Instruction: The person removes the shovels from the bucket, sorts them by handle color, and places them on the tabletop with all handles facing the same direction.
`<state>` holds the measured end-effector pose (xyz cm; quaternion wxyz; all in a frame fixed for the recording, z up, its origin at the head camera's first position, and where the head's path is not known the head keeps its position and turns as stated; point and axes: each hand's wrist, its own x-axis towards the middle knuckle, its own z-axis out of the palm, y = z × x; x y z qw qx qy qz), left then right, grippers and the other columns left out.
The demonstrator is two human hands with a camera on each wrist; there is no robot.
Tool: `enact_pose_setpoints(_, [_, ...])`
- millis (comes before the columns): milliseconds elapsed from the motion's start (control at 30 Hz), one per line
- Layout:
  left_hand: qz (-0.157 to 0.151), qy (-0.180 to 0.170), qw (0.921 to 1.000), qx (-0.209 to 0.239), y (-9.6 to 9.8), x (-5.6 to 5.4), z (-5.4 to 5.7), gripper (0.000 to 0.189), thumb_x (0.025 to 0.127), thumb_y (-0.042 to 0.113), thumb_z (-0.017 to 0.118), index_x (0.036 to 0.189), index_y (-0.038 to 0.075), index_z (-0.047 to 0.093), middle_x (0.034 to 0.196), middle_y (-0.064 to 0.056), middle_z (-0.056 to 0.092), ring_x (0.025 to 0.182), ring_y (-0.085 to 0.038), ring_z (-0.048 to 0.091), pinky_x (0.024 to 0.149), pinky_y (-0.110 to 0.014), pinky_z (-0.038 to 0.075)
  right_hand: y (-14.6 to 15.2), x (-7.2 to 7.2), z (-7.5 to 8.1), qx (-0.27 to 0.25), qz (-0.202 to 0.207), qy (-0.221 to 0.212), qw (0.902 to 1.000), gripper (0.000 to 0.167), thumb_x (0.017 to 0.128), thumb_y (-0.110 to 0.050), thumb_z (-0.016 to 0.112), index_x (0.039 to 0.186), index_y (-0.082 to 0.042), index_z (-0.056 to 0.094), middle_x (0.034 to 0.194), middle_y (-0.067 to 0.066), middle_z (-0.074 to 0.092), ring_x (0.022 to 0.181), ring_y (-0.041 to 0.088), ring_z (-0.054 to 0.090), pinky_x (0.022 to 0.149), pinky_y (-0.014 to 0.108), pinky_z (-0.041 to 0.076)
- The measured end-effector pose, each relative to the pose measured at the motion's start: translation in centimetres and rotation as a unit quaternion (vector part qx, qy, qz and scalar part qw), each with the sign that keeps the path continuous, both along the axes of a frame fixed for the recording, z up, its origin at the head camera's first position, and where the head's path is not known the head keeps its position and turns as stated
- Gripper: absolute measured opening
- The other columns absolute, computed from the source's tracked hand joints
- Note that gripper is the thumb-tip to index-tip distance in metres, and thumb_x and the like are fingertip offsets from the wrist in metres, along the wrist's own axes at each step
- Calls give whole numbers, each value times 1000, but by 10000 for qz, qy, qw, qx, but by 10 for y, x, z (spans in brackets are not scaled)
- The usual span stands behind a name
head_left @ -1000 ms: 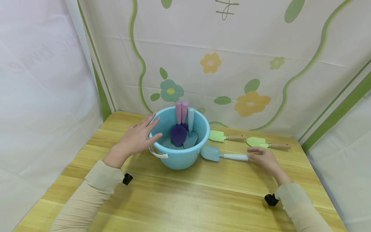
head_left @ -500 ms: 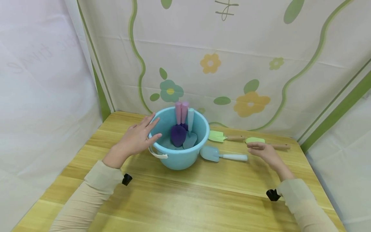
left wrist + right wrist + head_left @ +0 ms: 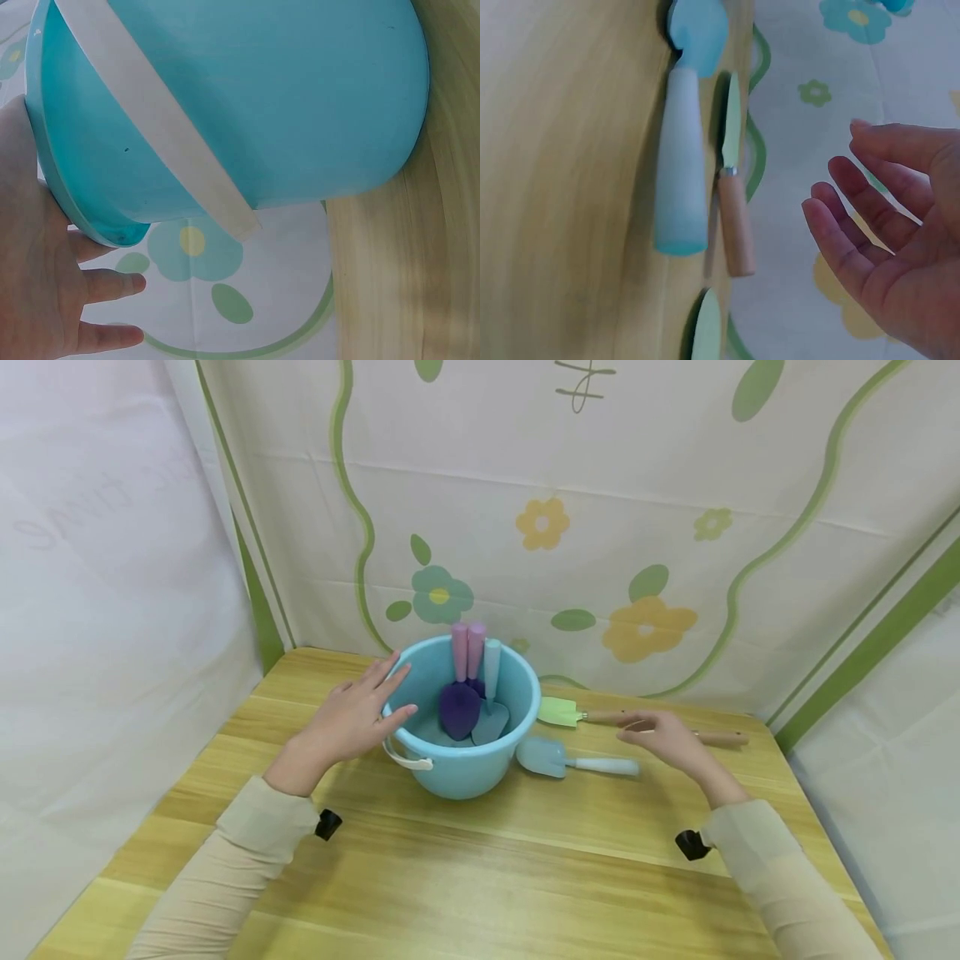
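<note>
My left hand (image 3: 348, 718) rests at the left rim of a light blue bucket (image 3: 461, 777), fingers spread and straight. Two hand trowels with pink handles stand in the bucket, one purple blade (image 3: 459, 710) in front. Beside them leans a blue trowel (image 3: 491, 718). My right hand (image 3: 663, 739) hovers above the tabletop, fingers loosely bent, holding nothing. Below it lies a blue trowel with a pale handle (image 3: 607, 767). Behind that is a green trowel (image 3: 558, 711) with a wooden handle. The hand hides the blade of a second green trowel, its wooden handle (image 3: 722, 738) showing.
A wood-grain table (image 3: 480, 868) carries everything. White cloth (image 3: 480, 477) printed with flowers and vines hangs right behind it, with more cloth at both sides. The bucket's white carrying handle (image 3: 157, 112) hangs down its outer side.
My right hand has left the end of the pale trowel handle, risen and moved back and to the left over the green trowels. My left hand has stayed at the bucket.
</note>
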<state>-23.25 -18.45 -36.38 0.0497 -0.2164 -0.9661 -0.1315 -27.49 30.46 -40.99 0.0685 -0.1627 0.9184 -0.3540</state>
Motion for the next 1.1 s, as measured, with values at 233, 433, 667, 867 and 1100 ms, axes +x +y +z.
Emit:
enact_pose_setpoints(233, [7,19,10000,-12,0,0,0,74,108,51,43,162,4,26,170,-17,12,153,-43,18,110,-70,31,-22,-1,18,151,167,453,9987,38,105,-28,63,131,-1,67,128,21,66,116,41,61,93,62,50])
enact_pose_setpoints(433, [15,3,10000,-19,0,0,1,74,108,51,43,162,4,26,170,-17,11,153,-43,17,110,-70,31,-42,0,36,30,300,615,9977,38,104,-29,64,130,-3,69,127,19,68,111,37,65,93,54,53])
enact_pose_setpoints(667, [22,6,10000,-42,-1,0,0,74,108,51,41,163,4,25,170,-16,10,153,-44,18,109,-71,31,-65,1,47,-229,284,957,9947,28,105,-22,63,125,-4,71,119,17,72,104,35,70,87,51,57])
enact_pose_setpoints(867, [29,46,10000,-63,-1,0,0,73,108,51,42,162,4,26,170,-16,11,152,-44,18,109,-71,31,-88,-4,56,-709,156,1510,9859,24,103,-21,65,119,-5,74,115,13,74,100,31,71,88,48,57])
enact_pose_setpoints(1100, [7,38,10000,-55,0,0,0,73,109,51,41,162,4,26,170,-17,12,152,-44,18,109,-71,31,-115,-6,74,-971,128,1820,9784,21,101,-14,68,116,-2,75,114,14,74,101,31,71,87,45,58])
